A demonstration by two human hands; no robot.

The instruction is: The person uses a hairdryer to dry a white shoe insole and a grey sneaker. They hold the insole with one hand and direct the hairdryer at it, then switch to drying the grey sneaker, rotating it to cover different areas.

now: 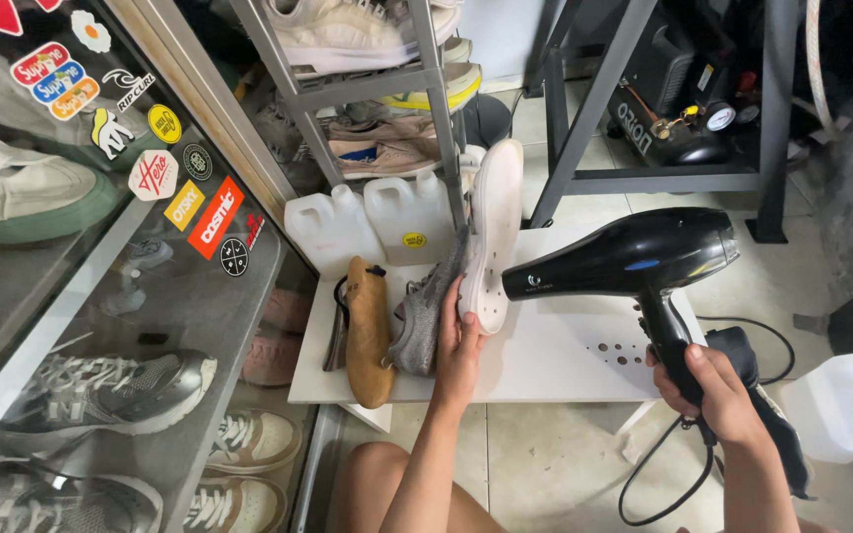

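My left hand (459,341) grips a grey knit sneaker (425,314) with a white sole (492,229), holding it on its side so the sole faces right. My right hand (718,385) holds the handle of a black hair dryer (634,255). The dryer's nozzle points left at the lower part of the sole, a few centimetres away. A wooden shoe last (368,331) lies on the white stool (545,370) just left of the sneaker. The dryer's black cord (659,464) hangs below my right hand.
Two white plastic jugs (372,219) stand behind the stool, another (846,407) at the right. A glass cabinet (101,296) with sneakers fills the left. A grey metal rack (367,89) holds shoes; a compressor (678,109) sits under a metal frame. My knee (372,484) is below.
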